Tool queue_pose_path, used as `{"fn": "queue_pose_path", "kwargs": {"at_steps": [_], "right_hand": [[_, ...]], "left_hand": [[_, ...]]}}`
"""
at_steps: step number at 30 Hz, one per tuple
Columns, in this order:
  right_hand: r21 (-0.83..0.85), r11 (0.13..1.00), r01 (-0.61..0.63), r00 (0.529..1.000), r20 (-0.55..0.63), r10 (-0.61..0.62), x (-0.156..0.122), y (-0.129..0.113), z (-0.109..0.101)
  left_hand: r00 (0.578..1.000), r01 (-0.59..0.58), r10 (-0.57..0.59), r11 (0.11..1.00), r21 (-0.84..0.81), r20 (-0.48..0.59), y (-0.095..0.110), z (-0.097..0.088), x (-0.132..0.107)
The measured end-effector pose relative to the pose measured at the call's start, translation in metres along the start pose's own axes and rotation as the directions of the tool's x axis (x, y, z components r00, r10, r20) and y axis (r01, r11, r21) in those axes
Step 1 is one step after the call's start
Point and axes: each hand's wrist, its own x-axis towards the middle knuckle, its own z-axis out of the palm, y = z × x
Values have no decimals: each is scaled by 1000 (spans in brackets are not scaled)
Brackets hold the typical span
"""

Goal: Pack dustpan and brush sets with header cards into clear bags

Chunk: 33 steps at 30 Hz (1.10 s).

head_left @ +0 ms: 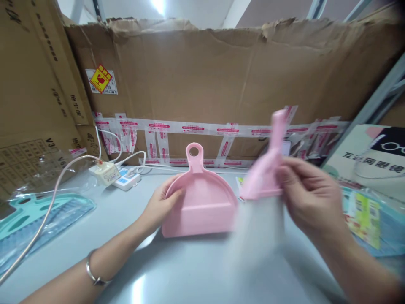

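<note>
A pink dustpan [205, 192] with a holed handle faces me, its flat lip toward the table. My left hand [167, 196] is closed on its left rim, thumb over the inside, the other fingers hidden behind. In my right hand [303, 190] is a small pink hand brush [265, 175], pinched at the right side of its head between thumb and fingers. The brush is upright, handle up, with pale bristles hanging down, smeared by motion. It is held just right of the dustpan.
Blue-green dustpan sets in clear plastic lie at the left [53, 215] and right [370, 219]. A white charger [106, 172] and power strip [126, 179] with cables sit at the back left. A large taped cardboard box [196, 76] stands behind the grey table [190, 270].
</note>
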Motion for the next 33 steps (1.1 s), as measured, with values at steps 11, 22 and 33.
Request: {"fn": "queue_pose_path", "kwargs": {"at_steps": [11,22,33], "right_hand": [[-61,985,159,945,298,-134,-48,9,47],[29,952,-304,812,532,242,2,20,78],[-150,958,-246,662,695,279,14,25,103]], "left_hand": [[988,-75,77,997,-22,134,6,18,-7],[989,-122,120,992,18,85,-7,7,21],[973,-165,153,985,57,172,-15,12,34]]}}
